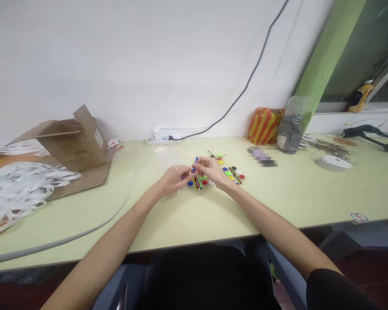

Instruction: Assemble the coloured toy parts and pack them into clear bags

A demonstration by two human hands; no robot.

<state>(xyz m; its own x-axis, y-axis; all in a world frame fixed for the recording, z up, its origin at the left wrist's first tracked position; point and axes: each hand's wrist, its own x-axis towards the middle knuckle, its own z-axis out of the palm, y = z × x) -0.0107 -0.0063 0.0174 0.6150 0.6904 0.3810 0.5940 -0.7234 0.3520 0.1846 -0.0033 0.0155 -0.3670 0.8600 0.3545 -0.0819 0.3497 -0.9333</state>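
Note:
Above the middle of the table, my left hand (175,178) and my right hand (211,170) meet with their fingers pinched together. Between the fingertips shows a small blue piece (196,159), whose exact kind is too small to make out. Both hands seem to grip it. Just below them lies a cluster of small round coloured pieces (204,183) in blue, red, white and green, with thin striped sticks among them, partly hidden by the hands. To the right of my right hand lies a similar cluster (234,175). Behind it are a few more bright pieces (220,157).
An open cardboard box (74,148) and a heap of white strap (22,189) lie at left. A grey cable (93,228) crosses the table's left part. Along the wall stand a power strip (164,141), a striped bag (261,125) and a dark bag (289,135). A white spool (334,162) lies right.

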